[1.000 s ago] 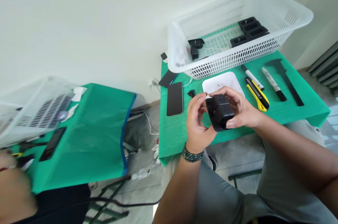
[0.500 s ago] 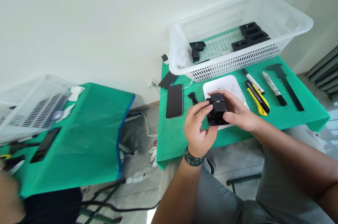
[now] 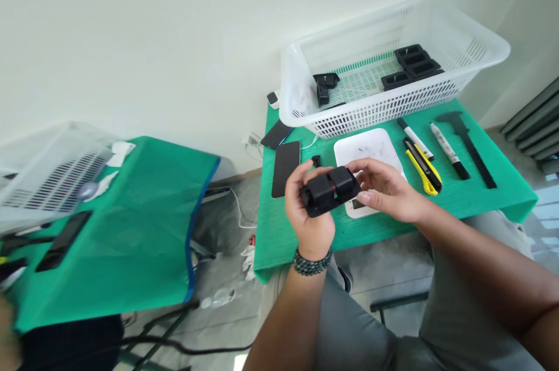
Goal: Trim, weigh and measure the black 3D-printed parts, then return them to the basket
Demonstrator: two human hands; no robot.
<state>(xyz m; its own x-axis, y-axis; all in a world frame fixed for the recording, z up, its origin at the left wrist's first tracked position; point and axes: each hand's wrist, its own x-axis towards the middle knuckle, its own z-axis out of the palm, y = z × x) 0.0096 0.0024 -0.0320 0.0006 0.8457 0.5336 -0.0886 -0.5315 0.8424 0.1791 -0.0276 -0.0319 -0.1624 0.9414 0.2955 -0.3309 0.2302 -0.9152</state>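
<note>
A black moulded part with two raised blocks (image 3: 323, 191) is held above the front of the table, tilted up to the right. My left hand (image 3: 308, 222) cradles its left end from below, fingers curled round behind it. My right hand (image 3: 388, 190) is closed at its right end, thumb in front and fingers behind. Beneath and behind the hands lies a white digital scale (image 3: 367, 147), its small display partly showing by the right thumb. A small black piece (image 3: 316, 161) sits just behind my left hand, partly hidden.
A white plastic basket (image 3: 379, 104) holding several black parts (image 3: 414, 62) stands at the back. On the right lie a yellow utility knife (image 3: 423, 167), two markers (image 3: 449, 149) and a black caliper (image 3: 471, 149); on the left, a phone (image 3: 286, 167). A co-worker's green table (image 3: 144, 231) stands further left.
The black part has turned from end-on to lengthwise and moved left with my left hand. My right hand has shifted to its right end, and more of the scale shows.
</note>
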